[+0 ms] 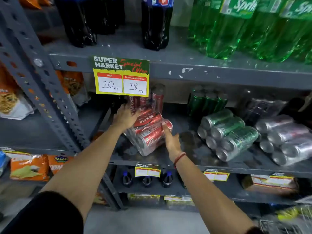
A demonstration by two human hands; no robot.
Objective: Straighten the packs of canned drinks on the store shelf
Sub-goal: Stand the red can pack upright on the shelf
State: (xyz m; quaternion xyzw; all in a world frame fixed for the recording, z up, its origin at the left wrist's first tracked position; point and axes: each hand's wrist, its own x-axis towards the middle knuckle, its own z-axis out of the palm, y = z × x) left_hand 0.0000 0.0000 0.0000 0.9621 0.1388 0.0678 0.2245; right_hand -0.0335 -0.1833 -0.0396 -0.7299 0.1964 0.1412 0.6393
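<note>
Head view: toward the left end of the grey metal shelf (168,159), the left hand (125,117) lies flat, grip spread, on the skewed shrink-wrapped pack of red cola cans (148,132); the right hand (170,141), fingers loosely spread, touches its right corner. Pivoting with both palms should square it to the front edge. Bare shelf lies rightward before the tilted plastic-wrapped pack of green cans (228,134) and the wrapped pack of silver cans (285,139).
</note>
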